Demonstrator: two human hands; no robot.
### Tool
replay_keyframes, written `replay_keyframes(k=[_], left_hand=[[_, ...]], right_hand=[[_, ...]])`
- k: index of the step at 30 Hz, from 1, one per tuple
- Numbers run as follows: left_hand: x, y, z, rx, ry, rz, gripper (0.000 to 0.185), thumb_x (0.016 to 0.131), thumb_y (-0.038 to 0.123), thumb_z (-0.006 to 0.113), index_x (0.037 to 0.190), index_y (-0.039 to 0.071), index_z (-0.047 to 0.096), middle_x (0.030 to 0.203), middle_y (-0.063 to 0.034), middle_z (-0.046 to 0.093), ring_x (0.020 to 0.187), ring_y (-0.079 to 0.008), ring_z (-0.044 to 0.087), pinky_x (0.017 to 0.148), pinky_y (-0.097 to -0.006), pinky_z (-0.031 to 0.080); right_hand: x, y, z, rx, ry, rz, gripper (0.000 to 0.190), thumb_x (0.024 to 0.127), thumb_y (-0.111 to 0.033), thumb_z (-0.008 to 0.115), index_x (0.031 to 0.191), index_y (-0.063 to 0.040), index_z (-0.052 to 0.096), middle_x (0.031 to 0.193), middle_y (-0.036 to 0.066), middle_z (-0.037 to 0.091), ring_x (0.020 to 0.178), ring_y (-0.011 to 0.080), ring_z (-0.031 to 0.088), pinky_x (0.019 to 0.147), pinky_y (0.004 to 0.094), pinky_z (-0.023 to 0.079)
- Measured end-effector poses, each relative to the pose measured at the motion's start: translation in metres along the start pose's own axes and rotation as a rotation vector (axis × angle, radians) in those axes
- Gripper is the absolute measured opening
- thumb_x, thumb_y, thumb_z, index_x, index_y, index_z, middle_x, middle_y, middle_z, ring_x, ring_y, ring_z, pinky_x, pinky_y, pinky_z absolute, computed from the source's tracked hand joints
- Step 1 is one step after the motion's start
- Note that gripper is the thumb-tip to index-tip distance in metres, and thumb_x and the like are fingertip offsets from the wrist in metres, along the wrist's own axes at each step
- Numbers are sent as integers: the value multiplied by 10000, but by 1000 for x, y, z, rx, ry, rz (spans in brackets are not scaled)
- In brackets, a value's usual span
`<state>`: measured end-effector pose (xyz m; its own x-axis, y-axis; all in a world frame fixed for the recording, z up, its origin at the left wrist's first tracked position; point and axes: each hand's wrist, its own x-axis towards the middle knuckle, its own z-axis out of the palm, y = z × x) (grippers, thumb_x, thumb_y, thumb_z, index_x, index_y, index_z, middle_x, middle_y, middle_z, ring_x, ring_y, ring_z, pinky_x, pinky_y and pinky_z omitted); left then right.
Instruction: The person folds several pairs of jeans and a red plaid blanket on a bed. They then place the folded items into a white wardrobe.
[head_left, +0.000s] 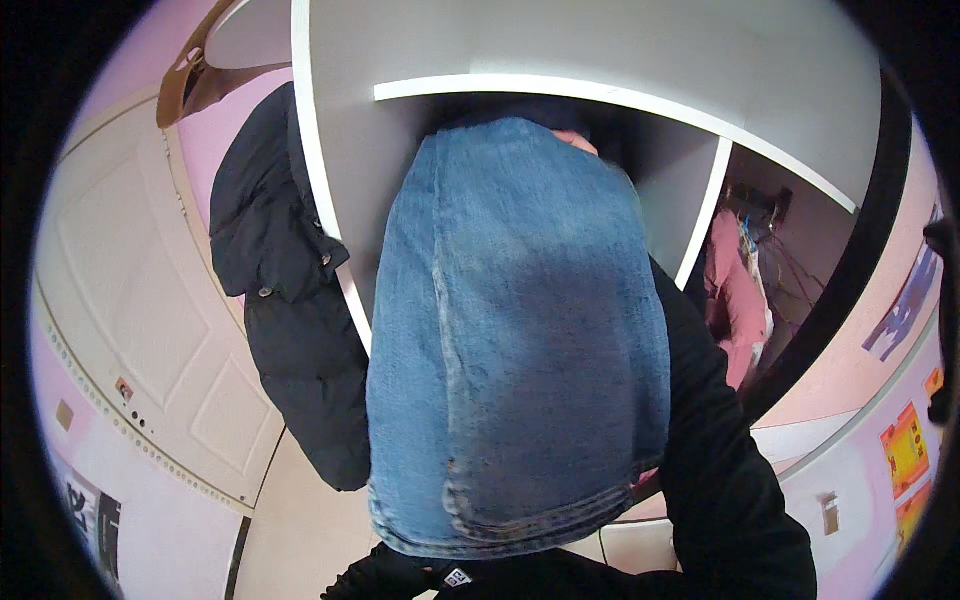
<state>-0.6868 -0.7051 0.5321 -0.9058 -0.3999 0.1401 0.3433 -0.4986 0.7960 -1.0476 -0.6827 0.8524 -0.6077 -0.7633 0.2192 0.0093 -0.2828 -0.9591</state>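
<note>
A pair of blue denim jeans (517, 315) hangs folded before me, with its stitched hems at the bottom. It covers most of the middle of the view. Only a small part of my right hand (576, 140) shows, at the top right edge of the jeans, where it grips the denim. My right arm, in a black sleeve (720, 450), runs up behind the jeans. My left hand is out of view. Behind the upper end of the jeans is a shadowed wardrobe compartment (679, 180); its contents are mostly hidden.
A white-edged shelf (555, 85) crosses above the jeans, and an upright divider (705, 214) stands to their right. A black padded jacket (300, 322) hangs at the left side panel. Pink clothing (731, 292) hangs in the right compartment. Farther left is a white door (142, 285).
</note>
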Motion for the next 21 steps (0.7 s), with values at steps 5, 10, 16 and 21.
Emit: replay_keyframes(k=[5, 10, 16, 21], left_hand=[[6, 45, 10, -11, -22, 13, 803, 979, 628, 453, 1566, 116, 257, 1611, -108, 305, 1445, -309, 334, 1164, -500, 329], [43, 98, 43, -82, 12, 113, 834, 970, 657, 448, 1566, 108, 249, 1614, -108, 300, 1450, -303, 327, 1163, -498, 331], [104, 112, 96, -395, -13, 501, 976, 888, 775, 463, 1564, 107, 242, 1610, -141, 293, 1437, -329, 349, 1183, -543, 294], [134, 131, 116, -143, 100, 478, 881, 927, 666, 548, 1542, 89, 293, 1581, -124, 349, 1413, -331, 386, 1159, -510, 335]], right_hand=[[3, 7, -8, -6, 12, 11, 510, 952, -371, 624, 1260, 35, 616, 1165, 150, 644, 1002, 240, 616, 891, 359, 515], [14, 18, -22, 17, 26, 27, 502, 956, -364, 618, 1261, 35, 616, 1174, 149, 644, 1010, 241, 616, 898, 357, 513], [34, 33, -38, 46, 30, 50, 493, 961, -355, 612, 1263, 35, 616, 1185, 148, 643, 1019, 242, 616, 906, 355, 512], [52, 45, -51, 52, 28, 69, 486, 966, -348, 606, 1264, 35, 616, 1194, 148, 643, 1026, 242, 616, 913, 353, 510]])
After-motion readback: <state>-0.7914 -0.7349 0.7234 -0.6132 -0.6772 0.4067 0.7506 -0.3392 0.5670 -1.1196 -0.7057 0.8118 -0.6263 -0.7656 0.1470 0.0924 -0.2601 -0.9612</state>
